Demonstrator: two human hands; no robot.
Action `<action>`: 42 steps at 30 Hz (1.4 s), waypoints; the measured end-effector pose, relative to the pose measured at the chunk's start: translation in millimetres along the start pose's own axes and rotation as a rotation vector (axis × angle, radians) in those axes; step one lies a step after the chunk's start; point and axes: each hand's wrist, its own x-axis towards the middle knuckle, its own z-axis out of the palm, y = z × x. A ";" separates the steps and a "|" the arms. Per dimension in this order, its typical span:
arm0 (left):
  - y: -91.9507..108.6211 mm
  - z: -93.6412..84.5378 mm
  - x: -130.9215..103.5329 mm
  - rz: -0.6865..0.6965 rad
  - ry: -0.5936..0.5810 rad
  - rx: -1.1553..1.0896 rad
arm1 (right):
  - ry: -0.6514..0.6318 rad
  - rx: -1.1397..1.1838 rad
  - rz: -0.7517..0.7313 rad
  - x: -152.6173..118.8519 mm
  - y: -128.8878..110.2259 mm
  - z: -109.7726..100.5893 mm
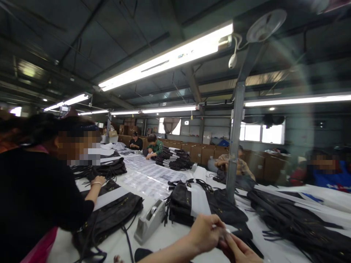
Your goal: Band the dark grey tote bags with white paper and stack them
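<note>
A person's left hand (pixel 204 232) and right hand (pixel 239 251) meet over a white table (pixel 164 237), fingertips pinched together; whether the grip holds anything is too blurred to tell. Just beyond it lie black bags (pixel 180 201) under a white band (pixel 199 199), beside a tape dispenser (pixel 149 222). Farther back, a co-worker in green (pixel 157 147) leans near another stack (pixel 173 159).

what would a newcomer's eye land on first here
Probably the glaring tube light slanting across the upper middle. Next, the pile of dark bags on the white table, right of the grey tape dispenser. In front of it, the left hand and right hand meet.
</note>
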 end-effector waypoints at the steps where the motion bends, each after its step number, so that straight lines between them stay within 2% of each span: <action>1: 0.9 0.5 -0.9 -0.006 -0.015 -0.021 | 0.025 -0.003 -0.004 0.6 0.5 -0.7; 3: 3.5 1.5 -1.6 -0.012 -0.027 -0.073 | 0.061 -0.031 -0.023 3.2 1.8 -1.9; 7: 10.3 -1.6 9.1 -0.102 0.052 -0.139 | 0.084 -0.218 -0.099 9.8 4.0 -2.5; 10: 13.4 -7.4 23.2 -0.250 -0.047 -0.231 | 0.080 -0.338 -0.174 12.9 6.2 -3.0; 13: 13.0 -10.1 31.3 -0.311 -0.139 -0.290 | 0.074 -0.465 -0.263 12.5 8.0 -5.4; 15: 11.7 -9.9 32.6 -0.324 -0.150 -0.300 | 0.125 -0.592 -0.395 11.0 6.8 -7.8; 17: 10.7 -9.4 32.6 -0.347 -0.168 -0.306 | 0.157 -0.743 -0.611 10.4 3.1 -10.5; 20: 11.3 -10.2 33.2 -0.361 -0.189 -0.282 | 0.052 -0.919 -0.893 13.5 -3.6 -14.9; 23: 12.7 -10.8 33.1 -0.311 -0.181 -0.218 | -0.024 -0.997 -1.017 16.8 -6.7 -19.2; 27: 8.8 -6.6 30.1 -0.137 -0.120 -0.097 | -0.175 -1.093 -1.174 12.7 -6.1 -24.0; 31: 0.0 -3.7 33.7 -0.026 -0.058 -0.026 | -0.241 -1.166 -1.218 4.4 -3.9 -27.2; 34: -2.2 -8.8 44.3 -0.002 0.055 0.003 | -0.284 -1.191 -1.205 -2.5 -0.2 -29.8; 36: -0.5 -14.1 52.4 0.022 0.084 0.011 | -0.292 -1.193 -1.175 -4.8 2.1 -31.2; 39: 5.3 -19.6 60.5 0.087 0.015 -0.007 | -0.305 -1.258 -1.103 -2.2 1.1 -30.7; 42: 12.1 -20.2 63.1 0.130 -0.061 -0.026 | -0.383 -1.367 -1.053 5.5 -3.9 -26.7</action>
